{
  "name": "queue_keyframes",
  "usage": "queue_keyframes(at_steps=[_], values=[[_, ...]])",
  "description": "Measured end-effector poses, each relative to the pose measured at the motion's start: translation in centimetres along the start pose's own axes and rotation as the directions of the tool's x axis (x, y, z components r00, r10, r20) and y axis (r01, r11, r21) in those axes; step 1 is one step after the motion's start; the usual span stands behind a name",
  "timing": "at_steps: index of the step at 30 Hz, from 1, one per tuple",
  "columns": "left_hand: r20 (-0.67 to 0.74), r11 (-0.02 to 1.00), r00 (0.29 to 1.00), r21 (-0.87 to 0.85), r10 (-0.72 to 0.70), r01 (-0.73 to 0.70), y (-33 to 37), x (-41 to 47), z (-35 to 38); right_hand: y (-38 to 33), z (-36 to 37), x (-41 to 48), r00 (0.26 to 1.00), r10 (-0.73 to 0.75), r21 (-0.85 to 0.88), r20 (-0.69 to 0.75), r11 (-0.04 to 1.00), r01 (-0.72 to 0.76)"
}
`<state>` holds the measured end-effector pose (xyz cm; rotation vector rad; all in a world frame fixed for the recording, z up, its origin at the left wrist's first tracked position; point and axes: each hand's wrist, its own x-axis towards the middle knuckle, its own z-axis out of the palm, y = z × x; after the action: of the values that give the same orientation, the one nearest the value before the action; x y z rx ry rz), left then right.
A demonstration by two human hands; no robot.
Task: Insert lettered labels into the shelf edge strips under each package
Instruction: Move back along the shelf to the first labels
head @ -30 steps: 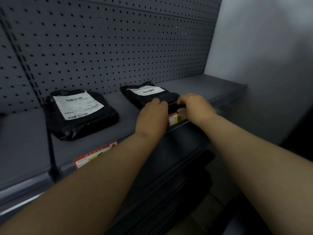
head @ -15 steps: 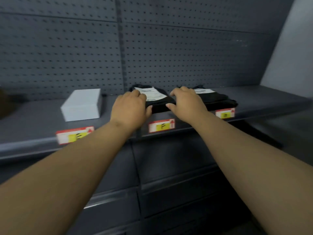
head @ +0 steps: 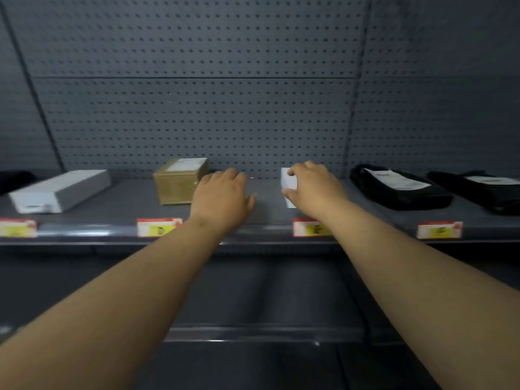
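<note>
labels (head: 159,227) sit in the shelf edge strip (head: 84,230): thin, light, bendable card; pinch by the edges. right hand (head: 315,190) fingers curl around white box (head: 288,182); left hand (head: 222,197) loosely spread, empty.

Matt grey shelf (head: 118,212), glossy edge strip (head: 84,230)

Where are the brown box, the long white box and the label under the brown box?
brown box (head: 176,190), head view, front face.
long white box (head: 81,181), head view, top face.
label (head: 159,227), head view, middle of the strip tag.
</note>
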<state>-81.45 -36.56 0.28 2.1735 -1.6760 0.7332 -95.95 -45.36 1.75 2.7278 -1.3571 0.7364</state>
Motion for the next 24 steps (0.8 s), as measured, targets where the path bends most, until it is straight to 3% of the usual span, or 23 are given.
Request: queue_keyframes(at_steps=[10,24], values=[[0.012,0.997,0.998,0.047,0.066,-0.067,-18.6,-5.1,-1.6,-17.9,5.4,0.9,0.998,0.062,0.093,-0.032,0.994,-0.059],[0.022,0.996,0.997,0.056,-0.071,0.07,-27.9,-12.2,-3.1,-28.3,7.9,-1.0,0.998,-0.038,0.167,0.045,0.985,0.03]])
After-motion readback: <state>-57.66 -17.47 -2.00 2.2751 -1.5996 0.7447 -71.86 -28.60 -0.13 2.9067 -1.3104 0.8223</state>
